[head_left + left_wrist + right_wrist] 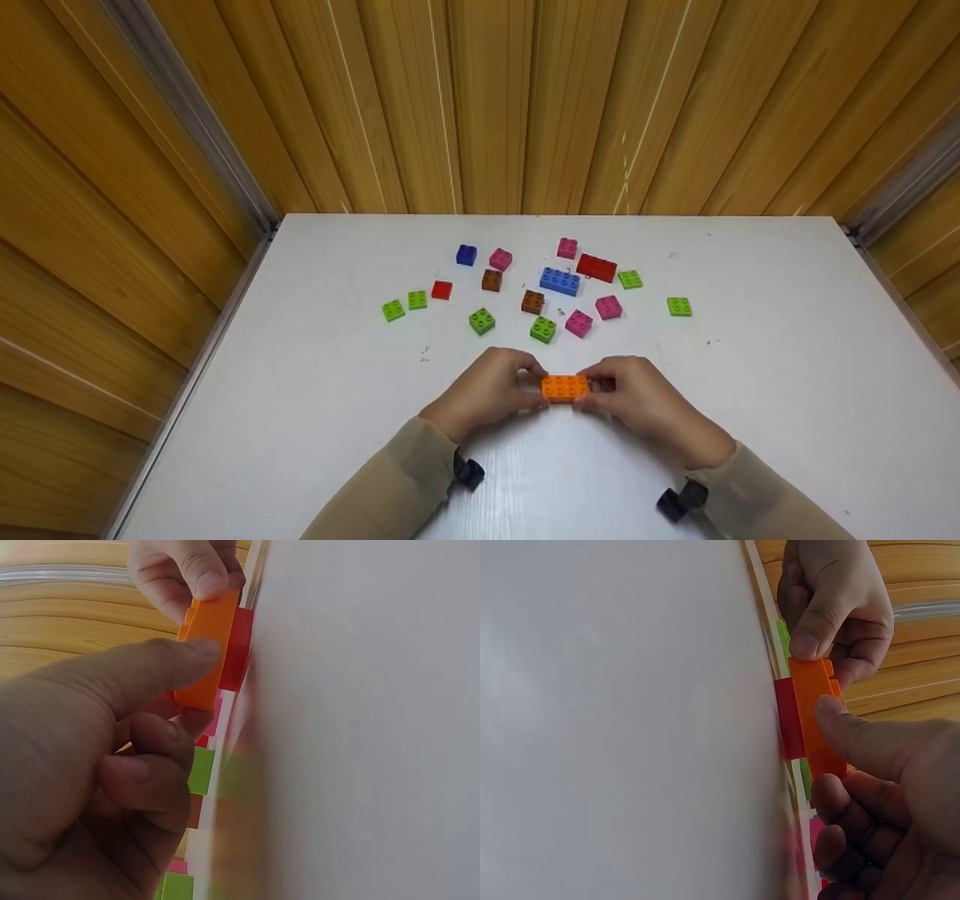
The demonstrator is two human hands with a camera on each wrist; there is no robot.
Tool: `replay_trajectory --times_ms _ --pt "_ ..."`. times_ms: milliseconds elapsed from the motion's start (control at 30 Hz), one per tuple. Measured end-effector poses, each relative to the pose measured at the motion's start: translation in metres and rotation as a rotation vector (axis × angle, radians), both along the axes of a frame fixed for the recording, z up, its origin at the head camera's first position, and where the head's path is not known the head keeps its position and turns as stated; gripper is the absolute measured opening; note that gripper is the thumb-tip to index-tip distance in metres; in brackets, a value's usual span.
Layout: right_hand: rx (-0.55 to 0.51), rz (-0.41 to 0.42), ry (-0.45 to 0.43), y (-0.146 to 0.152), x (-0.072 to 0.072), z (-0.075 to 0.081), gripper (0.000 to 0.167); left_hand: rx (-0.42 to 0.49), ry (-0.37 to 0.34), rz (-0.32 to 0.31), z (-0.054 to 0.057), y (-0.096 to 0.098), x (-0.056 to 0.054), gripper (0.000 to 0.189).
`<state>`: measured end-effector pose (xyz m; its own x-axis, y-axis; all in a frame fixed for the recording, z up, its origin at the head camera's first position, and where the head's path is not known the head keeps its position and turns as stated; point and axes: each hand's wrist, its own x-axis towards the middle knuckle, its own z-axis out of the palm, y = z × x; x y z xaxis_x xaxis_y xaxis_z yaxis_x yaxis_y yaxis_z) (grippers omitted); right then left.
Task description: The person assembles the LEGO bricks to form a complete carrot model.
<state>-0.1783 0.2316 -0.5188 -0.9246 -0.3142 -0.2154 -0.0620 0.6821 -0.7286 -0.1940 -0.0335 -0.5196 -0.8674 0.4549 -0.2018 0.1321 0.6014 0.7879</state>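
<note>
A: Quick, what's being held?
B: Orange brick [564, 388], studs up, over the near part of the white table [262, 420], between both hands.
A: Anything under it?
B: Red brick [237, 649] against its underside, per wrist views. Can't tell if that one meets the tabletop.
A: Hands?
B: Left hand [491, 386] pinches the orange's left end, thumb on the near side. Right hand [636, 386] pinches the right end, same way.
A: Just beyond them?
B: Two green bricks [543, 328], pink brick [578, 323] beside the right-hand green, another pink a bit farther right.
A: Behind those?
B: Two brown bricks [532, 301], long blue brick [559, 281], long red brick [597, 267] behind the blue. Dark blue brick [466, 255] farther back, left, near a pink.
A: Edges of the spread?
B: Left: two thin lime pieces [417, 299] and a thin red piece [442, 290]. Right: lone lime square [679, 306], well apart.
A: Backdrop?
B: Wood-look panels [491, 112].
</note>
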Motion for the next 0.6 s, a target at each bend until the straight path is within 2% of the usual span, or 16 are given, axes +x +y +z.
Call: replay_trajectory --times_ms 233,333,500,600 --pt "0.029 0.032 0.068 0.001 -0.002 0.002 0.032 -0.032 0.061 -0.030 0.003 0.003 -0.003 0.027" --pt "0.036 0.053 0.083 0.002 -0.003 0.004 0.034 -0.035 0.063 -0.042 0.002 0.004 -0.004 0.028" --pt "-0.001 0.098 0.094 0.001 -0.008 0.006 0.032 -0.026 0.067 -0.028 0.001 0.003 -0.004 0.029" --pt "-0.012 0.096 0.097 0.001 -0.011 0.005 0.031 -0.025 0.086 -0.025 0.000 0.003 -0.005 0.029"
